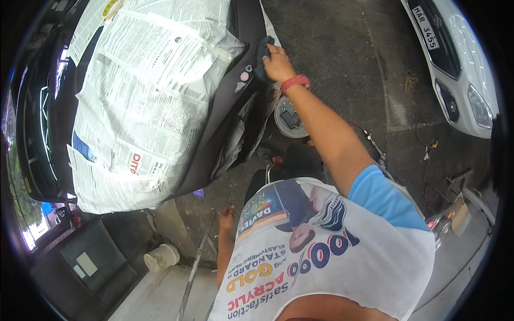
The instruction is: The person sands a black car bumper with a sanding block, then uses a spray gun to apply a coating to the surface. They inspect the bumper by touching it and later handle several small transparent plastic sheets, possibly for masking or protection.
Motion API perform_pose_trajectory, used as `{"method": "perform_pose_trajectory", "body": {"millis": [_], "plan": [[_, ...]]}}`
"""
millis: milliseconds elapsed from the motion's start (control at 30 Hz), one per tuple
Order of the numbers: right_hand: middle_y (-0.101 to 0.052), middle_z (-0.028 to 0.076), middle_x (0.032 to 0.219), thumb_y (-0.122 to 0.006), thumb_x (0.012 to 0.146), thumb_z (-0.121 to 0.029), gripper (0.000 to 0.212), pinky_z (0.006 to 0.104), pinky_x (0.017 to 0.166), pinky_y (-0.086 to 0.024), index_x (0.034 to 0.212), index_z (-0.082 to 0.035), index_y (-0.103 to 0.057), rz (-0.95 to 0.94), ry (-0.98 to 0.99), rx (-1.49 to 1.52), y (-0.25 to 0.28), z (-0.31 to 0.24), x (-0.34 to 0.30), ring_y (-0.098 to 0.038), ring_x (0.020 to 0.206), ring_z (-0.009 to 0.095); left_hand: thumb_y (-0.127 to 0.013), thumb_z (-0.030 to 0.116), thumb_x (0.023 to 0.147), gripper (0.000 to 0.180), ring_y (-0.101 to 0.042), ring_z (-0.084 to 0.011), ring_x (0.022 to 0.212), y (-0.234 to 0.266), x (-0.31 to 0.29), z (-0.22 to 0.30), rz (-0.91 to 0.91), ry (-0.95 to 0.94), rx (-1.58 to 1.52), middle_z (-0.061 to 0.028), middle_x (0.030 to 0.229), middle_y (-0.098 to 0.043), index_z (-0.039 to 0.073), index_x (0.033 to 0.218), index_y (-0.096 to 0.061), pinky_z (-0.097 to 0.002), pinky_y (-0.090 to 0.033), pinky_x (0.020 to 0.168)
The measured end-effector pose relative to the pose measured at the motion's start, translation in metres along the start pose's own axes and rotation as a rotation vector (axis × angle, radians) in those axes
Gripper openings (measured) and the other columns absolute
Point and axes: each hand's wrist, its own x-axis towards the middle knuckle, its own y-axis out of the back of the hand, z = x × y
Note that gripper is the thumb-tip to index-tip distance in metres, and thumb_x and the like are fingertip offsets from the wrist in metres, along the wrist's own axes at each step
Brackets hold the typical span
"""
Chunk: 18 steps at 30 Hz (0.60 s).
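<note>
My right hand (279,65), with a red band at its wrist, is closed on a dark grey cloth or pad (263,60). It presses this against the edge of a dark grey car body panel (222,115). Two small pale round spots show on the panel beside the cloth. Sheets of newspaper (144,101) cover the car's surface to the left. My left hand (227,218) hangs low near my side, its fingers loosely curled, and nothing shows in it. Below my right wrist, a round bucket (277,119) stands on the ground with something dark inside.
A roll of yellow tape (111,8) lies on the newspaper at the far left. A white car (455,59) is parked at the right. At lower left are a dirty white bucket (161,258) and a long pole (194,270). A hose (369,137) runs over the dark floor.
</note>
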Motion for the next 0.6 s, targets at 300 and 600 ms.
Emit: {"method": "perform_pose_trajectory", "body": {"millis": [300,600], "plan": [[-0.059,0.027,0.139,-0.066,0.095,-0.019,0.046,0.0567,0.112,-0.047,0.137,-0.001,-0.063,-0.228,0.033,-0.187,-0.055,0.015,-0.122,-0.057,0.129,0.050,-0.070,0.040,0.106,0.058,-0.071,-0.0226,0.111,-0.048,-0.051,-0.066,-0.056,0.090,0.127,-0.0151,0.126,-0.075,-0.003,0.145,-0.063,-0.0361,-0.055,0.098],[-0.060,0.020,0.140,-0.068,0.089,-0.013,0.049,0.0513,0.102,-0.057,0.136,-0.005,-0.067,-0.241,0.026,-0.177,-0.034,-0.014,-0.129,-0.058,0.127,0.042,-0.070,0.037,0.106,0.060,-0.070,-0.0242,0.116,-0.051,-0.068,0.026,0.125,0.013,-0.183,-0.0184,0.129,-0.074,-0.005,0.147,-0.060,-0.0364,-0.054,0.101]]}}
